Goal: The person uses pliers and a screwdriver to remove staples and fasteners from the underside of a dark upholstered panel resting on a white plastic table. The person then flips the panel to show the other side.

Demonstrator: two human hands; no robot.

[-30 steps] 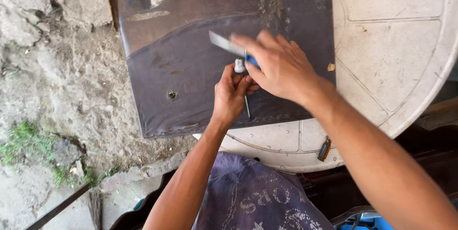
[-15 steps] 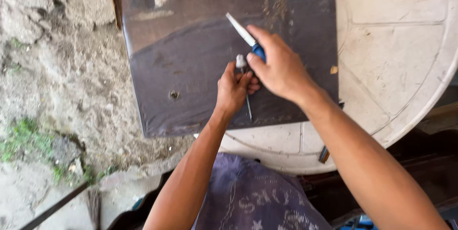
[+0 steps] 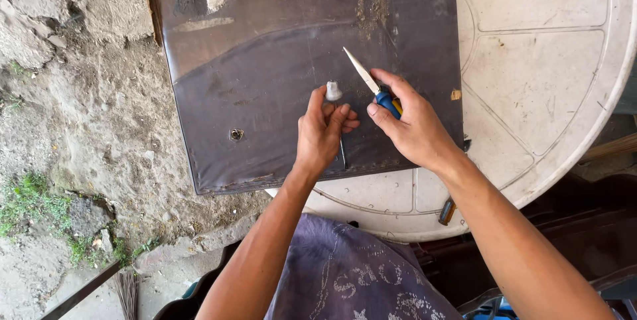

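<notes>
my left hand [image 3: 323, 135] pinches a small white cap [image 3: 333, 90] upright at its fingertips; my right hand [image 3: 415, 128] grips pliers [image 3: 369, 82], tip slanting up-left, just right of it.

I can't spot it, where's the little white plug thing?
In the head view, the white plug sits pinched at the left hand's fingertips, over the dark panel, left of the screwdriver.

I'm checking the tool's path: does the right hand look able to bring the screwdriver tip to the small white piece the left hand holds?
Probably yes. The right hand holds the screwdriver just beside the white piece pinched in the left hand, and nothing lies between tip and piece over the dark panel.
</notes>
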